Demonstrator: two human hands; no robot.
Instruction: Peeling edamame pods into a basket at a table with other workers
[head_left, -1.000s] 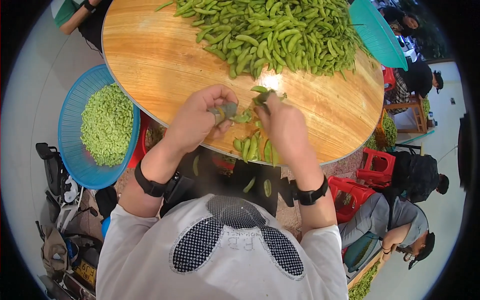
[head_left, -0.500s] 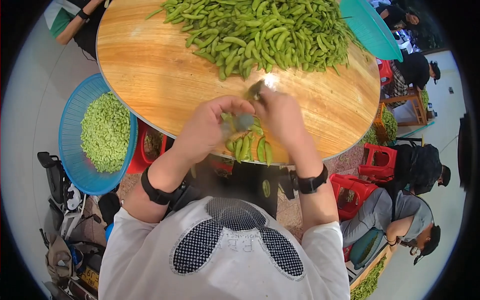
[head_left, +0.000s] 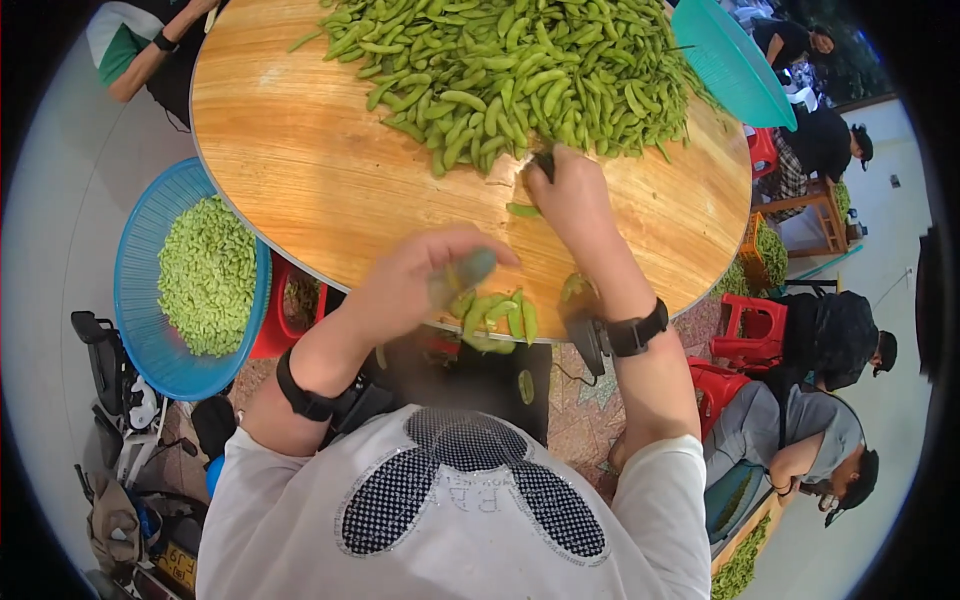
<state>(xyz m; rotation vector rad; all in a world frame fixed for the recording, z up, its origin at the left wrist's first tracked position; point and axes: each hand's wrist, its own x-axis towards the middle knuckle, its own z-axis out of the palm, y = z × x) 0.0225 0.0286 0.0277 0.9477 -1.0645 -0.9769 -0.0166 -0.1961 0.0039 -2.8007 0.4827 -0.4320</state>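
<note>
My left hand point(head_left: 405, 280) hovers over the near edge of the round wooden table point(head_left: 300, 215), its index finger stretched out and apart from the thumb. A grey-green cover point(head_left: 468, 272), slightly blurred, appears to sit on that thumb. Beside this hand several green bean pods point(head_left: 500, 313) lie at the table edge. My right hand point(head_left: 578, 200) rests farther out at the near fringe of a big heap of pods point(head_left: 540, 75), fingers curled together. Something dark point(head_left: 543, 163) shows at its fingertips; what they grip is hidden. One loose pod point(head_left: 522, 210) lies below them.
A blue basket point(head_left: 135, 290) of shelled beans point(head_left: 207, 275) stands left of the table on a red stool point(head_left: 285, 305). A teal basket point(head_left: 735, 65) leans at the far right edge. Red stools point(head_left: 748, 330) and seated people point(head_left: 790, 420) are at right; another person's arm point(head_left: 150, 60) shows far left.
My hands have parted. The right one moved outward to the heap's edge; the left drew slightly nearer and its fingers spread. A loose pod now shows below the right fingertips.
</note>
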